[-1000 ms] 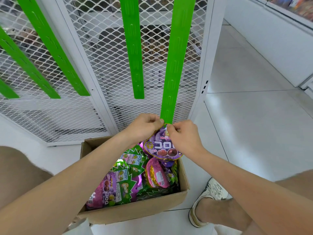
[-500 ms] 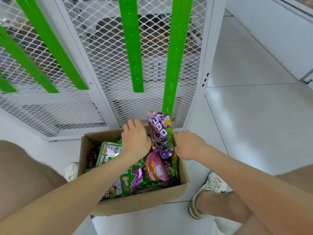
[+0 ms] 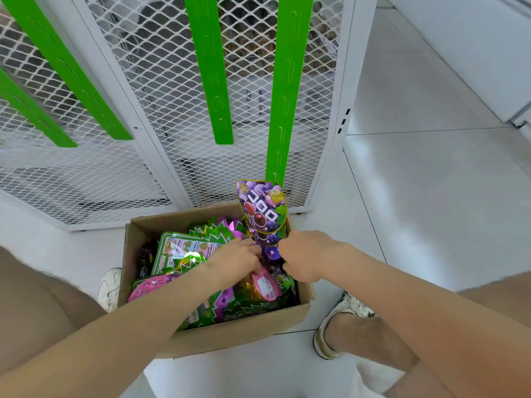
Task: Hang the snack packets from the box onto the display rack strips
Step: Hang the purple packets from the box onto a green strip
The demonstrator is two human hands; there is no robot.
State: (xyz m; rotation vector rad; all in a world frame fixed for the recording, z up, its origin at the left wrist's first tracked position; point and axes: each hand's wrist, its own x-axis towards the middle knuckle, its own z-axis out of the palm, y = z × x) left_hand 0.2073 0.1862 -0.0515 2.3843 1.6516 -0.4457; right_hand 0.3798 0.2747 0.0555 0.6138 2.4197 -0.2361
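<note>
Head view, single moment.

**Q:** Where does the purple grape-printed snack packet (image 3: pixel 261 208) lie?

**A:** It hangs at the lower end of the long bright-green plastic display strip (image 3: pixel 283 96), which runs down the white wire-mesh rack (image 3: pixel 172 116). The packet's lower edge overlaps the far right corner of the open brown cardboard box (image 3: pixel 201 337). It sits above both hands and between them.

**Q:** How do the hands stand?

**A:** The left hand (image 3: pixel 238 261) lies inside the box with its fingers stretched nearly straight across the heap. Its fingertips (image 3: pixel 254 249) touch a second purple packet (image 3: pixel 271 251) just below the hung one, and the hand grips nothing. The right hand (image 3: pixel 304 254) is at the box's right wall with its back toward the camera. Its knuckles are just beside the hung packet's lower edge. Its fingers curl out of sight, so whether they hold anything cannot be told.

**Q:** What surrounds them?

**A:** The box holds green jagged-edged foil packets (image 3: pixel 184 251) and a pink foil packet (image 3: pixel 265 285) near the right hand. A shorter green strip (image 3: pixel 209 67) hangs left of the long one. A white shoe (image 3: pixel 339 320) rests on the pale tiled floor (image 3: pixel 431 196) just right of the box.
</note>
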